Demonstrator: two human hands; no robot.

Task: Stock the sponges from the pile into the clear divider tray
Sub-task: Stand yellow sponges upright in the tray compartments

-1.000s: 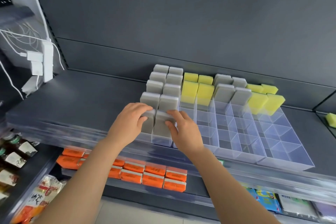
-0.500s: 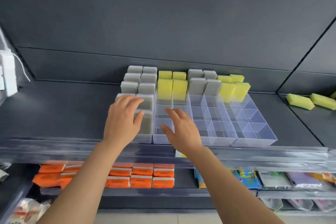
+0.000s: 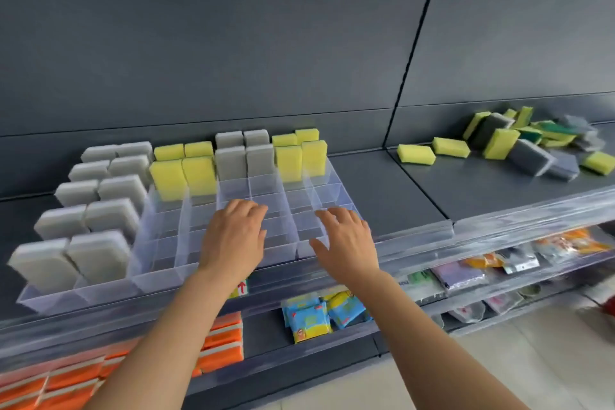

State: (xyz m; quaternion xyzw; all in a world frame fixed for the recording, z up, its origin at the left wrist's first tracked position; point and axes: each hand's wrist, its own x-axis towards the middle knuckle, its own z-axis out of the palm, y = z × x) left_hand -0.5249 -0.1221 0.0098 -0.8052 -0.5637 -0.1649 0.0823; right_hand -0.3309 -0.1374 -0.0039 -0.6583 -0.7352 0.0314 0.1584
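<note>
The clear divider tray [image 3: 159,256] lies on the dark shelf. Its two left columns hold upright grey sponges [image 3: 96,220] from back to front. Further right, only the back rows are filled, with yellow sponges [image 3: 181,173], grey sponges [image 3: 244,156] and more yellow sponges [image 3: 299,155]. My left hand [image 3: 233,240] and my right hand [image 3: 346,243] hover over the tray's front cells, fingers relaxed, holding nothing. The pile of yellow, grey and green-backed sponges [image 3: 532,143] lies on the shelf at the far right, well beyond my right hand.
A clear rail [image 3: 499,226] runs along the shelf's front edge. Below it, shelves carry orange packs [image 3: 66,379], blue packets [image 3: 319,313] and bagged goods [image 3: 499,263]. Two single yellow sponges [image 3: 432,150] lie between tray and pile. A dark panel backs the shelf.
Both hands let go of the grey sponges in the front left cells and moved right over the tray's front. The view swung right, bringing the sponge pile into sight.
</note>
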